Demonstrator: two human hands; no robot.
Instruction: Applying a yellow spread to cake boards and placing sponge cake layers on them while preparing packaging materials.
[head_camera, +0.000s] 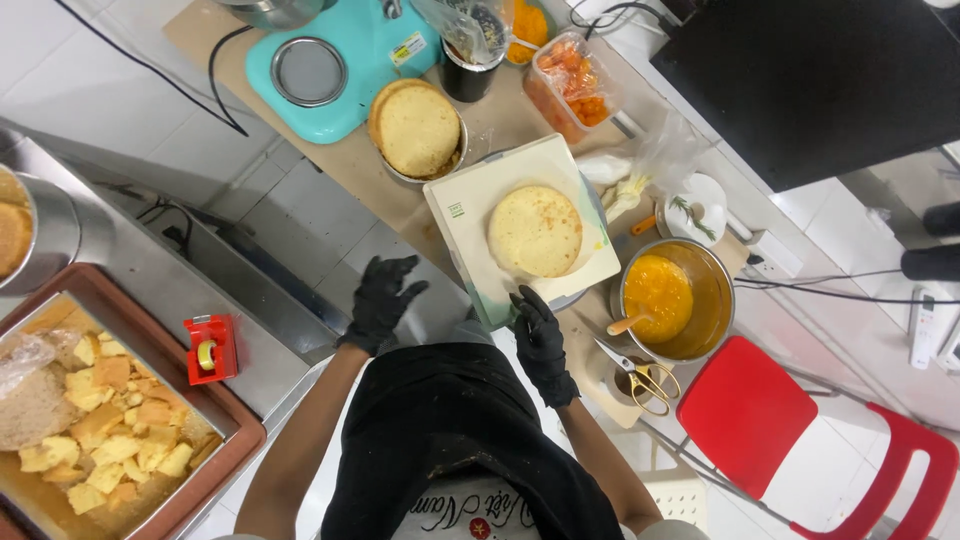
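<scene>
- Two black-gloved hands work over a square cream board: the right hand (541, 338) rests on the near edge of the board (462, 215), fingers curled loosely over it, pinching nothing that I can see.
- Its partner, the left hand (383, 300), hangs in the air just beside the board's near corner, fingers spread and empty.
- One round sponge cake layer (535, 231) lies flat in the middle of the board.
- Beyond it, a metal bowl holds more cake layers (416, 128), stacked (how many is unclear).
- Right of the board stands a pot of orange sauce (672, 298) with a spoon in it; scissors (640, 375) lie nearer the body.
- Far left, a tray of cake scraps (110, 430) and a red tape dispenser (211, 349).
</scene>
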